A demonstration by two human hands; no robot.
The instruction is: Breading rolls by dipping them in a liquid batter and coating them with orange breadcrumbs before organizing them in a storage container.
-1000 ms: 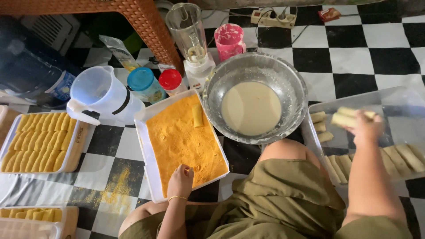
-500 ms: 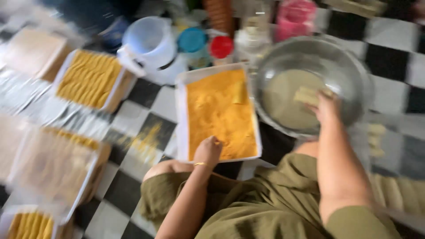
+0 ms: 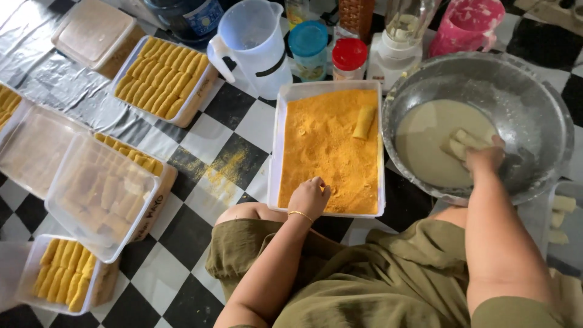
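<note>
Right hand (image 3: 484, 159): I see fingers gripping pale rolls (image 3: 464, 143) in batter, metal bowl (image 3: 534, 103).
Left hand (image 3: 308, 197): fingers curled, resting at breadcrumb tray's (image 3: 328, 209) near edge.

Bright, even daylight fills the scene — no harsh shadows, only a soft dark patch under the left hand (image 3: 308, 197) on the orange crumbs (image 3: 331, 146). Just beyond the right hand's fingertips (image 3: 470, 146), the batter shows a dull sheen, and the steel bowl (image 3: 534, 115) carries broad pale reflections. Far left of the left-hand fingers, plastic sheeting (image 3: 61, 79) glares white. Focus is sharp centrally — the frame's edges bow and soften slightly.
</note>
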